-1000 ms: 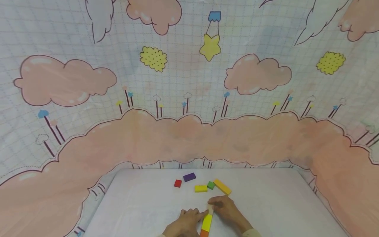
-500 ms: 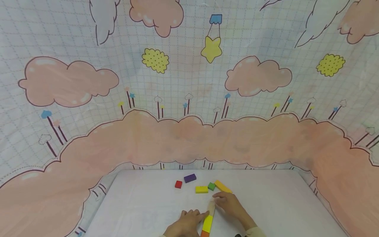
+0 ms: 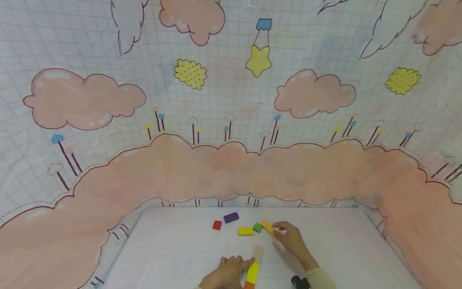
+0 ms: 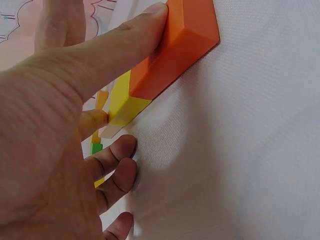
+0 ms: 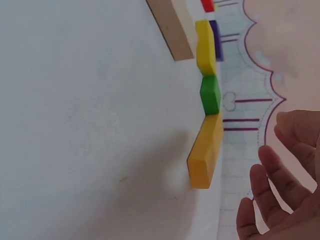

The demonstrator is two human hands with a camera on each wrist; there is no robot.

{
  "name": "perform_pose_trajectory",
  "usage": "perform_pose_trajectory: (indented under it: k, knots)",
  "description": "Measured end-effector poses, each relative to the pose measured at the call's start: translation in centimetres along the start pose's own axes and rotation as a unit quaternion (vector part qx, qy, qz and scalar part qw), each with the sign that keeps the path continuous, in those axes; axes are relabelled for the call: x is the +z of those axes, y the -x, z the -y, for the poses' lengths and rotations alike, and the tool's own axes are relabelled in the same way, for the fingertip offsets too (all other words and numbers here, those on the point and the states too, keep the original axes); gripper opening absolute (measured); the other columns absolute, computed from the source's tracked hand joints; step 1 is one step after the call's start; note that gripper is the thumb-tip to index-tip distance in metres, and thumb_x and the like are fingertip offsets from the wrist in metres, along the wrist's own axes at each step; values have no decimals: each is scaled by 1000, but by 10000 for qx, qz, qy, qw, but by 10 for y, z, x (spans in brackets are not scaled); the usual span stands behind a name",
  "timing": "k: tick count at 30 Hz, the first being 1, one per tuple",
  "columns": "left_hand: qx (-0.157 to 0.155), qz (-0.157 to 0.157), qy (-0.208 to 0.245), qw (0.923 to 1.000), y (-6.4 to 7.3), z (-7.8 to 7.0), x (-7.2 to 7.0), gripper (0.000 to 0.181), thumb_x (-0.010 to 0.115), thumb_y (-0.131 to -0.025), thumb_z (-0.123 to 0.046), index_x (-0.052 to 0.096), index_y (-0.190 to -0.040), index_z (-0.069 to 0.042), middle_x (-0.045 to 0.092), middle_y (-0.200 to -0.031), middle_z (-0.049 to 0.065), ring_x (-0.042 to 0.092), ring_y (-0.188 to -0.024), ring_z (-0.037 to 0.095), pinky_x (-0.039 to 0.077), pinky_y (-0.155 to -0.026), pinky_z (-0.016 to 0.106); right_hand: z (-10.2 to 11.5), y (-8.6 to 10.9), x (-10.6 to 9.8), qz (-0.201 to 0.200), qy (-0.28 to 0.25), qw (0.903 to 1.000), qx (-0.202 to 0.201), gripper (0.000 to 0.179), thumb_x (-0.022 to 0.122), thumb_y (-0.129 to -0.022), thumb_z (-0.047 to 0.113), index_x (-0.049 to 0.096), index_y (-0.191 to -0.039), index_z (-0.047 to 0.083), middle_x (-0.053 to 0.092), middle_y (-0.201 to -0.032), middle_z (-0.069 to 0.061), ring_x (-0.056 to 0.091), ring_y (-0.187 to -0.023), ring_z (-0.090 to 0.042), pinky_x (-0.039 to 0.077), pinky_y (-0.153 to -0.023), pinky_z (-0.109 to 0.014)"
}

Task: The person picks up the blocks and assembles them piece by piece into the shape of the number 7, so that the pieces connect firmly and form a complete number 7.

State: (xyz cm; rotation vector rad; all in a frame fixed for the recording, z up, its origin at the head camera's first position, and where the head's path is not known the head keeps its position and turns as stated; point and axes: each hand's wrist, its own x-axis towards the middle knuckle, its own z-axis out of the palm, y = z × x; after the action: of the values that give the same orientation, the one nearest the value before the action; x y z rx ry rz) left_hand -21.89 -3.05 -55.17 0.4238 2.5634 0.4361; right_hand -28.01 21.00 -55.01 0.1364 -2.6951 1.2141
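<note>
A straight row of blocks runs toward me near the front of the table: a plain wood block (image 3: 258,254), a yellow block (image 3: 252,273) and an orange block (image 4: 175,50). My left hand (image 3: 228,272) lies along the row's left side. Its thumb presses the orange block and its outstretched index finger touches the row near the yellow block; the other fingers are loosely bent. Above the near end of a long amber block (image 5: 202,155) is my right hand (image 3: 291,237), holding nothing. In the right wrist view its fingers (image 5: 280,175) stand apart from that block.
A green cube (image 3: 257,227) sits against the amber block's far end, with another yellow block (image 3: 246,231) left of it. Further back are a purple block (image 3: 231,217) and a red cube (image 3: 217,225). The white table (image 3: 162,249) meets a cloud-patterned cloth (image 3: 231,172) behind.
My right hand has let go of the wood block at the row's far end and moved back and right to the amber block. The left hand has stayed at the row.
</note>
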Motion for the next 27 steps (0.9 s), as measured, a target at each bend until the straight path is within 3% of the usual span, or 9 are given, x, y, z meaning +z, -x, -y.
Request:
perform_pose_trajectory:
  k: [6,11,18,27]
  knots:
    - [89,8,4,10000,-1,3,-1,85,84,-62,-61,48,-138,-51,59,-114,-5,51,-101,26,43,-102,60,-2,-13,3,-35,194,9994,273,20,71,-88,13,71,-108,12,69,-117,-9,62,-107,-28,53,-90,-46]
    - [27,19,65,10000,0,0,-1,85,86,-63,-57,48,-138,-50,59,-113,-5,48,-97,23,48,-94,54,-2,-18,6,-24,157,9986,495,24,70,-88,15,70,-111,10,67,-118,-13,61,-108,-31,54,-87,-45]
    - [-137,122,261,9995,2,0,-1,82,85,-62,-60,49,-136,-52,60,-118,-2,50,-101,31,48,-91,64,-4,-25,15,193,157,9948,990,31,68,-90,18,67,-119,6,65,-118,-17,60,-104,-29,54,-85,-42]
    - [-280,100,247,9993,2,0,0,81,83,-60,-65,49,-133,-56,60,-119,-3,48,-98,29,49,-89,62,-15,-22,22,148,244,9956,887,33,73,-86,12,68,-118,4,67,-111,-17,61,-97,-28,52,-87,-46]
